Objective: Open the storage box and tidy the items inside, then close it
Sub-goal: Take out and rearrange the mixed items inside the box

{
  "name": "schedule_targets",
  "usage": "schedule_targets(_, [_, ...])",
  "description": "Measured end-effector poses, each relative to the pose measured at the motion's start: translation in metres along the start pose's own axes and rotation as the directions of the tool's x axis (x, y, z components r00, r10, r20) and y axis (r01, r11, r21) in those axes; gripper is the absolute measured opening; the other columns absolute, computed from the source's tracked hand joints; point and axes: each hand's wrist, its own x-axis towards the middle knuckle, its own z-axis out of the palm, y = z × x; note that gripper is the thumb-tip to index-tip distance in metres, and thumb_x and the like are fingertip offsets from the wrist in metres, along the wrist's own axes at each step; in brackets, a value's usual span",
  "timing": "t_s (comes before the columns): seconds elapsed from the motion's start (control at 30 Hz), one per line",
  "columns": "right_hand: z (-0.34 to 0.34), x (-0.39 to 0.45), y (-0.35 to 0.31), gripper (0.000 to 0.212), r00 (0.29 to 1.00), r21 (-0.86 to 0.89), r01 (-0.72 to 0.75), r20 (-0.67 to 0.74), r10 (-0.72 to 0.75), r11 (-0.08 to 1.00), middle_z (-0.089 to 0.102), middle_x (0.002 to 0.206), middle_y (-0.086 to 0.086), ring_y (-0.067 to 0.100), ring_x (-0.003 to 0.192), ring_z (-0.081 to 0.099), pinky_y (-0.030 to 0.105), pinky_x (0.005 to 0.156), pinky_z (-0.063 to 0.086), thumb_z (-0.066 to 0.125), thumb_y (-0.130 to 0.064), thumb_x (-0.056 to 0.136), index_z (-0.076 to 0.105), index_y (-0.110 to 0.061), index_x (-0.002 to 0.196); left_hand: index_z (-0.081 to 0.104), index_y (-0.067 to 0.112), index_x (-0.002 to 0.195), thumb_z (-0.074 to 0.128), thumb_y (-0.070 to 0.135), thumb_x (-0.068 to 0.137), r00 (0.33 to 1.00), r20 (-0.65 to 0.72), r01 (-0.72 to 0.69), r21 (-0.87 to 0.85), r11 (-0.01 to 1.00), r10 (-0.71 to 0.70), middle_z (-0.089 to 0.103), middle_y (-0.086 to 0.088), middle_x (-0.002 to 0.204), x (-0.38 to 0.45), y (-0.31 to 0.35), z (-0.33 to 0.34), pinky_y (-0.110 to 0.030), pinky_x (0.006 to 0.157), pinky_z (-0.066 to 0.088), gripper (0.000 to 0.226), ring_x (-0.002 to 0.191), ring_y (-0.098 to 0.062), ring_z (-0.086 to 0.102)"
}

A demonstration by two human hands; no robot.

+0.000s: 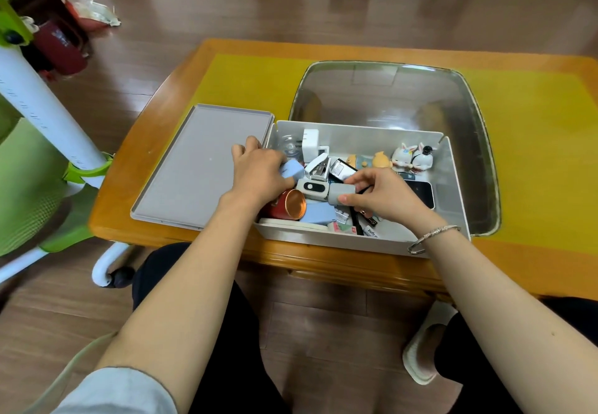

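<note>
Wooden table (226, 57), open storage box (356, 135); hands: left (259, 171) gripping blue block (293, 169), right (385, 196) pinching grey case (341, 194).

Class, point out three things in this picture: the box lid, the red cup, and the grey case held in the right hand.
Box lid (197, 167): head view, its flat inner face.
Red cup (293, 204): head view, its copper-coloured inside.
Grey case (341, 193): head view, its side.

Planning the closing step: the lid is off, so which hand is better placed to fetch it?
Probably the left. The left hand is at the box's left end, its fingertips at the edge of the lid lying there. The right hand is mid-box, pinching a grey case.
</note>
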Motion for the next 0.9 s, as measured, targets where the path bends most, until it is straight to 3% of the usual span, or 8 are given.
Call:
schedule_targets(0.13, [0.005, -0.002, -0.004, 0.035, 1.000, 0.045, 0.011, -0.012, -0.011, 0.999, 0.066, 0.086, 0.000, 0.013, 0.066, 0.067, 0.028, 0.065, 0.057, 0.081, -0.024, 0.072, 0.064, -0.017, 0.102, 0.067, 0.022, 0.107, 0.062, 0.038, 0.079, 0.975, -0.191, 0.064, -0.239, 0.969, -0.111, 0.066, 0.000, 0.093, -0.014, 0.000, -0.003, -0.030, 0.069, 0.010, 0.032, 0.102, -0.025, 0.037])
schedule_targets(0.23, [0.007, -0.006, -0.007, 0.042, 0.997, 0.080, 0.066, 0.027, -0.069, 0.995, 0.069, 0.096, -0.007, 0.010, 0.072, 0.070, 0.027, 0.077, 0.057, 0.076, -0.011, 0.077, 0.060, -0.020, 0.115, 0.062, 0.019, 0.121, 0.060, 0.029, 0.085, 0.950, -0.230, 0.088, -0.452, 0.888, -0.212, 0.065, 0.000, 0.112, -0.018, 0.004, -0.009, -0.026, 0.078, 0.016, 0.037, 0.111, -0.024, 0.039])
schedule_targets(0.33, [0.003, -0.013, -0.013, 0.041, 0.994, 0.024, 0.105, 0.027, -0.106, 0.994, 0.069, 0.081, -0.010, 0.005, 0.059, 0.068, 0.016, 0.056, 0.053, 0.069, -0.012, 0.084, 0.056, -0.028, 0.119, 0.060, 0.015, 0.125, 0.058, 0.021, 0.089, 0.952, -0.201, 0.053, -0.636, 0.770, -0.232, 0.063, -0.002, 0.121, -0.021, 0.013, -0.017, -0.032, 0.098, 0.035, 0.037, 0.117, -0.023, 0.047])
schedule_targets(0.4, [-0.004, -0.017, -0.017, 0.034, 0.991, 0.051, 0.128, -0.041, -0.126, 0.990, 0.069, 0.090, -0.008, 0.013, 0.062, 0.068, 0.029, 0.056, 0.056, 0.062, -0.011, 0.088, 0.055, -0.027, 0.118, 0.058, 0.014, 0.126, 0.057, 0.016, 0.090, 0.962, -0.184, 0.001, -0.734, 0.680, -0.200, 0.060, -0.002, 0.122, -0.024, 0.023, -0.022, -0.030, 0.097, 0.041, 0.036, 0.115, -0.020, 0.051])
schedule_targets(0.5, [-0.019, -0.024, -0.020, 0.027, 0.984, 0.242, 0.156, -0.127, -0.128, 0.958, 0.062, 0.108, 0.004, 0.020, 0.071, 0.068, 0.051, 0.069, 0.055, 0.052, -0.010, 0.094, 0.053, -0.024, 0.118, 0.055, 0.014, 0.127, 0.055, 0.014, 0.092, 0.980, -0.168, -0.059, -0.757, 0.651, -0.106, 0.052, 0.003, 0.118, -0.031, 0.041, -0.026, -0.019, 0.091, 0.038, 0.035, 0.109, -0.011, 0.050])
schedule_targets(0.67, [-0.036, -0.038, -0.011, 0.036, 0.983, 0.267, 0.160, -0.131, -0.129, 0.950, 0.062, 0.111, 0.015, 0.020, 0.079, 0.068, 0.027, 0.063, 0.054, 0.046, -0.010, 0.097, 0.046, -0.023, 0.131, 0.051, 0.014, 0.130, 0.054, 0.019, 0.095, 0.994, -0.106, -0.101, -0.755, 0.648, 0.031, 0.047, 0.003, 0.119, -0.042, 0.074, -0.013, -0.017, 0.088, 0.036, 0.036, 0.105, -0.006, 0.044])
schedule_targets(0.83, [-0.035, -0.052, 0.004, 0.040, 0.998, 0.296, 0.058, -0.011, -0.057, 0.953, 0.067, 0.110, 0.009, 0.013, 0.095, 0.067, 0.034, 0.079, 0.055, 0.054, -0.019, 0.094, 0.047, -0.012, 0.133, 0.044, 0.007, 0.135, 0.049, 0.008, 0.097, 0.993, -0.072, -0.115, -0.822, 0.557, 0.099, 0.043, -0.005, 0.128, -0.053, 0.104, 0.009, -0.006, 0.095, 0.029, 0.038, 0.117, -0.010, 0.041])
schedule_targets(0.9, [-0.030, -0.055, 0.010, 0.031, 0.995, 0.271, 0.081, 0.035, -0.094, 0.959, 0.069, 0.105, 0.002, 0.002, 0.092, 0.066, 0.023, 0.076, 0.055, 0.058, -0.015, 0.091, 0.054, -0.012, 0.122, 0.045, 0.006, 0.131, 0.049, 0.006, 0.096, 0.990, -0.090, -0.132, -0.832, 0.538, 0.105, 0.044, -0.001, 0.124, -0.055, 0.112, 0.015, -0.009, 0.096, 0.029, 0.035, 0.118, -0.013, 0.041])
